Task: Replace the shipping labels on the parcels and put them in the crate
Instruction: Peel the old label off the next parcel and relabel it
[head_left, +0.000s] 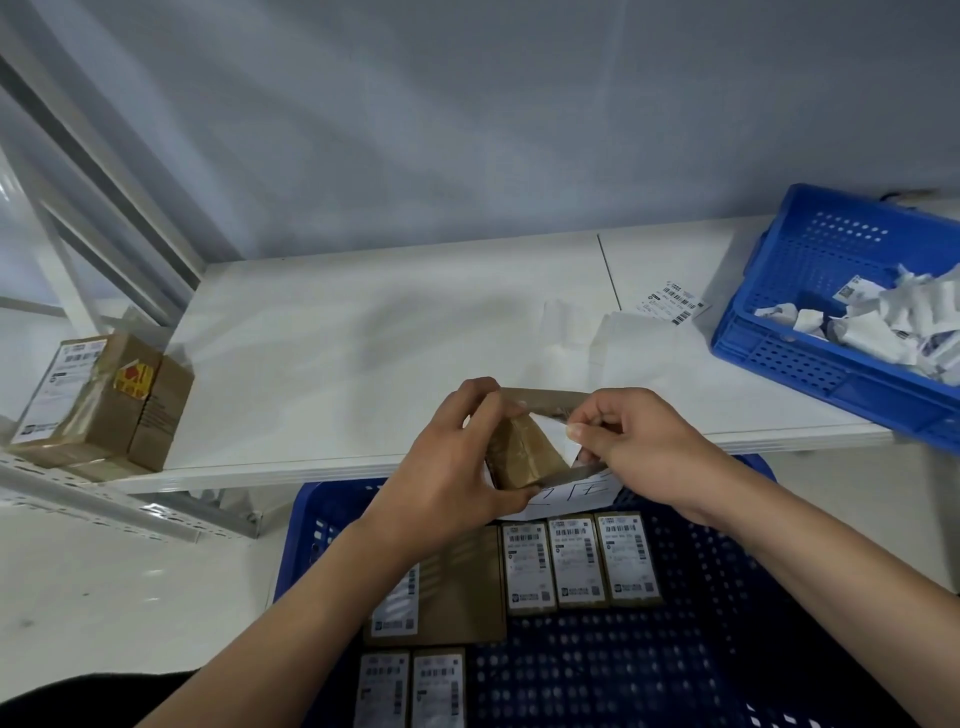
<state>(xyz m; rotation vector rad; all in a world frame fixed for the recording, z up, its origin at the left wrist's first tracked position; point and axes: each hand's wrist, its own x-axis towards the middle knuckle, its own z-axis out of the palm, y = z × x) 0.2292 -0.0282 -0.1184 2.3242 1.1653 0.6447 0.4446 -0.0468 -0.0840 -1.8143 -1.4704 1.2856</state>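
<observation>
My left hand grips a small brown cardboard parcel above the table's front edge. My right hand pinches a white label that is partly peeled off the parcel. Below them, a dark blue crate holds several labelled parcels lying flat in rows. A fresh shipping label lies on the white table at the back right.
Brown parcels, one with a white label, are stacked at the table's left end beside a metal shelf frame. A second blue crate at the right holds crumpled old labels. White backing papers lie near it.
</observation>
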